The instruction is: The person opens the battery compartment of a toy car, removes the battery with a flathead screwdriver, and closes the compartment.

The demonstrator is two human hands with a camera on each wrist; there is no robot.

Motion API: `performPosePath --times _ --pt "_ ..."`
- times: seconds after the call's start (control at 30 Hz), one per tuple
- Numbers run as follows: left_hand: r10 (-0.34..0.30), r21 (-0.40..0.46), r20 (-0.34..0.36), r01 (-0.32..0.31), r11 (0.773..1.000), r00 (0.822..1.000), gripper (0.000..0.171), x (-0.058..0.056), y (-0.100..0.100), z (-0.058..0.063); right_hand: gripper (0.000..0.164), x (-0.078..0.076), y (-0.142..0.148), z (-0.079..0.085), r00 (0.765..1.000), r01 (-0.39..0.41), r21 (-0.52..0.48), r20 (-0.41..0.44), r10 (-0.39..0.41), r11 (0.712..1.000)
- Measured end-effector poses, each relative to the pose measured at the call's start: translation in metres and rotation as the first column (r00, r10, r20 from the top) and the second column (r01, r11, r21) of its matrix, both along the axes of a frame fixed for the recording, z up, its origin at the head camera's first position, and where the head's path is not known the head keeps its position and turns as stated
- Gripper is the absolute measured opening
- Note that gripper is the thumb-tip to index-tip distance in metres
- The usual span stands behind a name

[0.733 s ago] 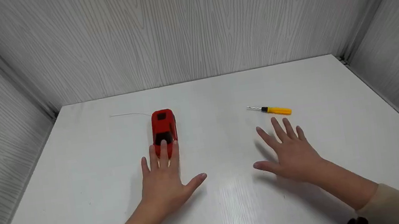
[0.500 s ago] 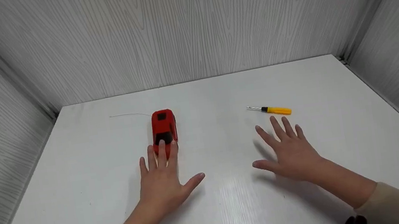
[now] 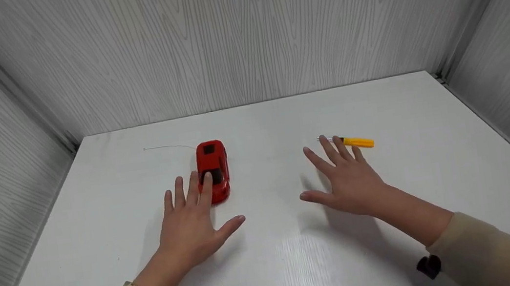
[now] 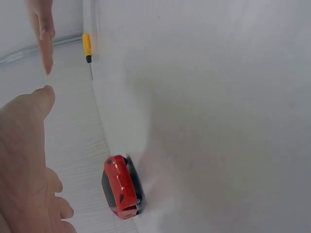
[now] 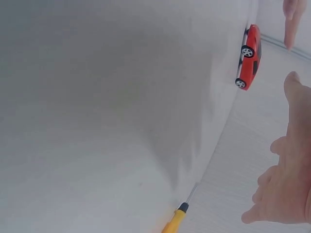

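A red toy car (image 3: 211,158) with dark windows stands on the white table, left of the middle. My left hand (image 3: 188,230) hovers palm down with fingers spread, its fingertips overlapping the car's near end in the head view. The left wrist view shows a gap between that hand and the car (image 4: 120,187). To the right lies a screwdriver (image 3: 358,142) with a yellow handle, a black collar and a thin metal shaft. Over the table just in front of it, my right hand (image 3: 351,184) is spread too, fingertips covering part of the shaft. Neither hand holds anything.
A thin wire (image 3: 169,147) reaches left from the car's far end. Pale wood-grain panels enclose the white table (image 3: 268,170) at the back (image 3: 241,36) and both sides. Small black devices (image 3: 429,267) sit at the sleeve cuffs.
My left hand has shifted left and slightly forward. The right hand has moved left and forward, now overlapping the screwdriver's shaft. Car and screwdriver stay in place on the table.
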State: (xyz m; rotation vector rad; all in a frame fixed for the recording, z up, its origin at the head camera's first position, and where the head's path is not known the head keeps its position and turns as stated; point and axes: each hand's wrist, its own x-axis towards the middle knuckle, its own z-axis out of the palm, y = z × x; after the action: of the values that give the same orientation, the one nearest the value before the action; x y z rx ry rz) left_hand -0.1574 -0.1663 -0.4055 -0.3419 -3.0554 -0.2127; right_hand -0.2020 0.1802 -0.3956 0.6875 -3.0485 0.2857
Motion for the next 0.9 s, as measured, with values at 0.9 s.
performPosePath --times 0.9 --pt "-0.08 -0.02 0.043 0.081 0.996 0.996 0.104 -0.05 -0.076 0.0 0.086 -0.065 -0.136 -0.007 0.979 -0.199 0.022 0.056 0.197 0.98"
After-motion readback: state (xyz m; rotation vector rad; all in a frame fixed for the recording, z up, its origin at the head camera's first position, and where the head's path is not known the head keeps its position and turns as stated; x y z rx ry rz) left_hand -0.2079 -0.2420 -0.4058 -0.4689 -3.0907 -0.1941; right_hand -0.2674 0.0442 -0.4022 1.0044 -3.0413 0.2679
